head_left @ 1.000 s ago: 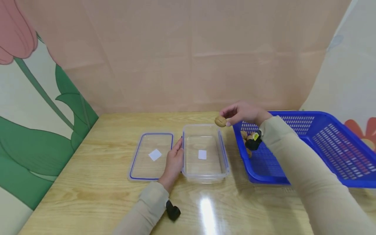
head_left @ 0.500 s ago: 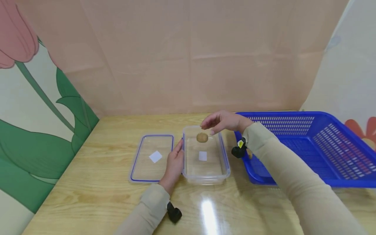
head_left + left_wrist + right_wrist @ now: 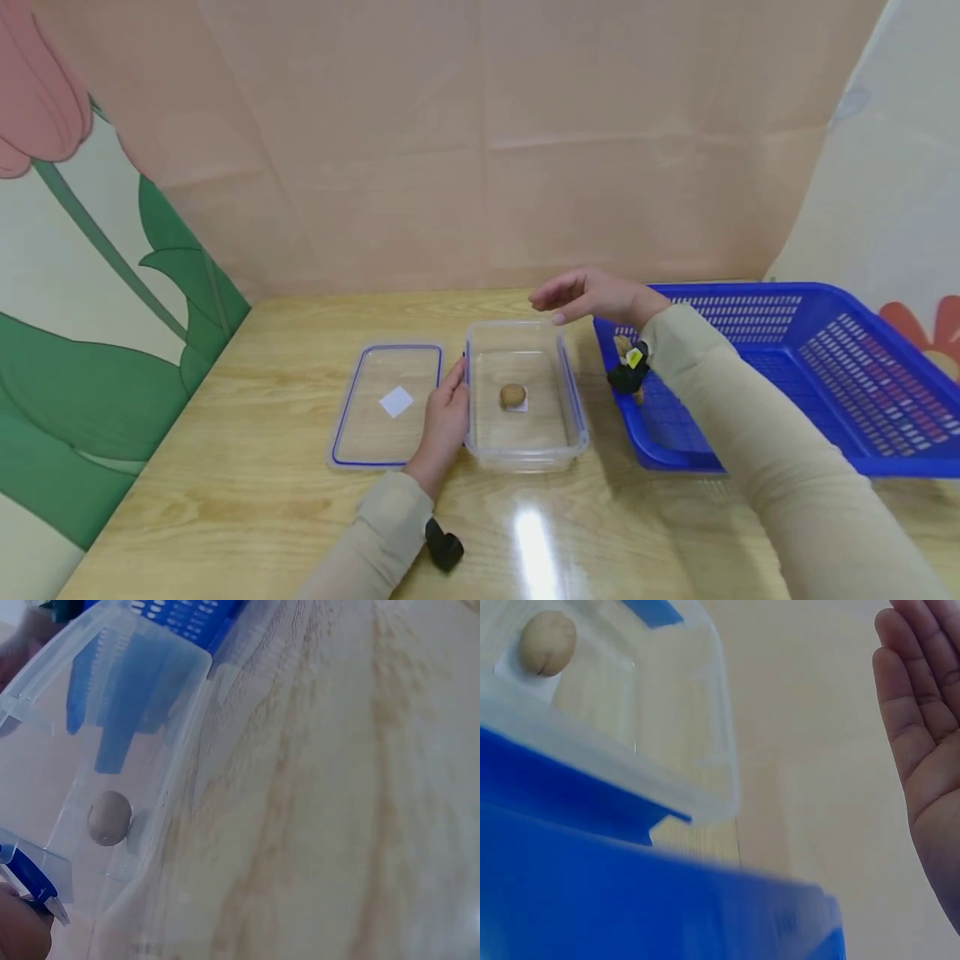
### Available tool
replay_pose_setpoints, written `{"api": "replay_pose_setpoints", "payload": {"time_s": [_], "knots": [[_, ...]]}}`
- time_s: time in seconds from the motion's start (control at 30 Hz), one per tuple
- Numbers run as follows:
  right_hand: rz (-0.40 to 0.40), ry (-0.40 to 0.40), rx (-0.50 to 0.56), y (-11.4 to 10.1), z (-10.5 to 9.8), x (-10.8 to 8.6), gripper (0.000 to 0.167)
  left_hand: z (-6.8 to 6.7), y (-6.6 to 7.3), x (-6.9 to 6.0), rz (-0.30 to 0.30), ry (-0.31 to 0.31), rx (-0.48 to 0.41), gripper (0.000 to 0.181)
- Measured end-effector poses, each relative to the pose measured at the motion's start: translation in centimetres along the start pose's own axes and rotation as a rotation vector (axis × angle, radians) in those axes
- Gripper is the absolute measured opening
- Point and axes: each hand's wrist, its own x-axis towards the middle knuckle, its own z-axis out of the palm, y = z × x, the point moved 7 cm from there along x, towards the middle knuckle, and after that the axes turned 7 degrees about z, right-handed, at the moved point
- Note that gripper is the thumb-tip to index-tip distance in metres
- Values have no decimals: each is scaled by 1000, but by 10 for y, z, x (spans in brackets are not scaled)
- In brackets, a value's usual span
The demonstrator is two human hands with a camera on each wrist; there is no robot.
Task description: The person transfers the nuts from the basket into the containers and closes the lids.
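A single walnut (image 3: 513, 395) lies on the floor of a clear plastic container (image 3: 525, 455), over a small white label. In the left wrist view the walnut (image 3: 109, 818) shows through the see-through wall. My left hand (image 3: 447, 414) rests along the container's left side, fingers extended against it. Above the container's back right corner hovers my right hand (image 3: 596, 297), holding nothing. The right wrist view shows that hand's palm (image 3: 937, 780) bare and its fingers loosely straight.
A blue plastic basket (image 3: 798, 437) stands to the right, a few walnuts (image 3: 622, 343) at its left end partly hidden by the wrist camera. Left of the container lies its clear lid (image 3: 360, 442) with a blue seal and a white label. A pinkish sheet hangs behind the wooden table.
My right hand carried the walnut left over the container and released it. The walnut dropped onto the container floor, and the hand moved back up and right. My left hand stayed put.
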Motion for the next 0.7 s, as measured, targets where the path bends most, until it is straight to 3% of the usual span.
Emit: {"api": "replay_pose_setpoints", "payload": {"time_s": [0.17,0.5,0.7], "knots": [[-43,13,29,0,-10,-15,40,-1,-2,-1,-6,-3,4,44],[72,108,-43,13,-38,-52,36,-6,-1,-1,4,10,17,44],[76,120,-44,24,-48,-67,36,-9,-1,-3,14,11,7,43]]}}
